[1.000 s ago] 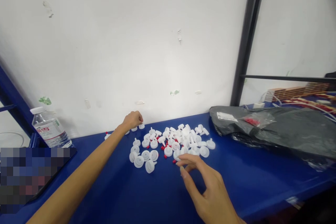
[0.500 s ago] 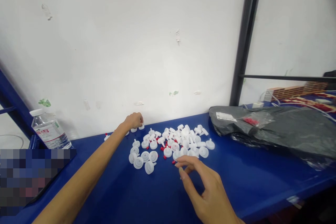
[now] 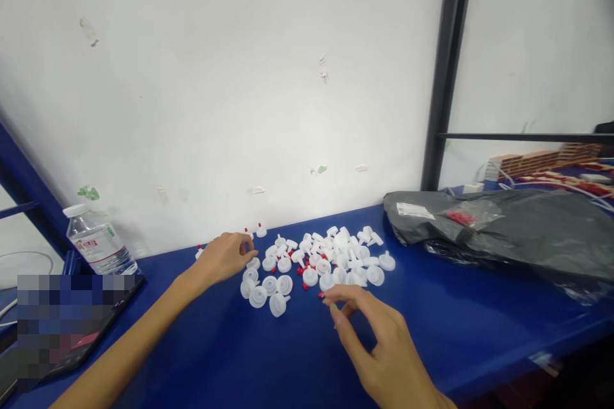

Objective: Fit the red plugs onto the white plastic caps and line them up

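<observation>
Many white plastic nozzle caps [image 3: 270, 285] lie in a loose pile on the blue table [image 3: 230, 339], with small red tips [image 3: 306, 286] scattered among them. Over the pile's left edge hovers my left hand [image 3: 228, 257], its thumb and fingers curved and apart, with nothing visible between them. Behind it, a white cap with a red tip [image 3: 261, 230] stands upright by the wall. My right hand [image 3: 378, 339] is at the front of the pile, fingertips beside a red tip; its thumb and index finger are slightly apart, and no held object shows.
A clear bottle [image 3: 100, 239] with a white cap stands at the left, behind a dark device [image 3: 91, 332] that is partly pixelated. On the right lies a grey plastic bag [image 3: 537, 230] with a small bag of red pieces [image 3: 461, 217] on it. A dark post [image 3: 444, 77] rises behind.
My left hand has let go of a cap by the wall and come back toward the pile. The red-tipped cap there is now uncovered. My right hand has hardly moved.
</observation>
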Available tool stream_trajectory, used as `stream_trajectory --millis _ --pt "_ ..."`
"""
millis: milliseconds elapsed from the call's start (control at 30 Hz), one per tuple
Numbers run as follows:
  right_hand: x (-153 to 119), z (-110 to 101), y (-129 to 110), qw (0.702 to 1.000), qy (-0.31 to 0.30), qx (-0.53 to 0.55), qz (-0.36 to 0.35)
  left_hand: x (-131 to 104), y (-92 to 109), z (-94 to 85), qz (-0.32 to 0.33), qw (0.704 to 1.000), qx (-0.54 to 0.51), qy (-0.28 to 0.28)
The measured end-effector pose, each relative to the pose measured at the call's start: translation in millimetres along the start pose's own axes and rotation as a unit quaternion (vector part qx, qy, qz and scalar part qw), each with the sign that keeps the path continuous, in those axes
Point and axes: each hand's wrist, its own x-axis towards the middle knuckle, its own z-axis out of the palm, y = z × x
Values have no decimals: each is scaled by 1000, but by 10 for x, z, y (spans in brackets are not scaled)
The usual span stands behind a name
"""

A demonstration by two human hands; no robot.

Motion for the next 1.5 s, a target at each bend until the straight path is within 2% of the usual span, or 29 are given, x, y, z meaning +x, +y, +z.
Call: stream_trajectory --millis 167,267,367,467,600,700,800,900,1033,1100,1167,1300,1500 --pt "-14 3 11 1000 -6 -21 -8 -109 -172 146 30 997 -71 19" --pt "-24 8 31 999 -12 -29 -10 -128 -184 112 26 992 -109 61" --pt "-26 19 47 999 -13 -36 1 -213 -77 17 9 977 -175 118" --pt "-19 34 52 999 -22 -32 24 -369 175 -44 23 946 -302 118" --pt "-17 47 52 997 -42 -40 57 -630 665 1 69 885 -460 26" --pt "-18 46 52 997 -40 -33 61 -790 1019 49 91 858 -505 -17" --pt "-8 26 59 999 -4 -1 35 -851 1262 54 106 845 -524 -32" --pt "-1 -14 103 997 62 15 36 -812 1352 93 111 863 -493 2" --pt "-22 -70 214 979 154 61 118 -716 1287 323 145 935 -311 88" --pt "-30 -85 253 972 161 89 146 -684 1238 468 163 960 -213 84" --pt "-27 -87 264 971 141 106 158 -665 1210 575 168 975 -132 64" --pt "-9 -74 244 975 114 111 156 -643 1216 636 181 983 -26 33" --pt "-28 -54 261 978 103 100 153 -660 1224 671 212 976 19 40"
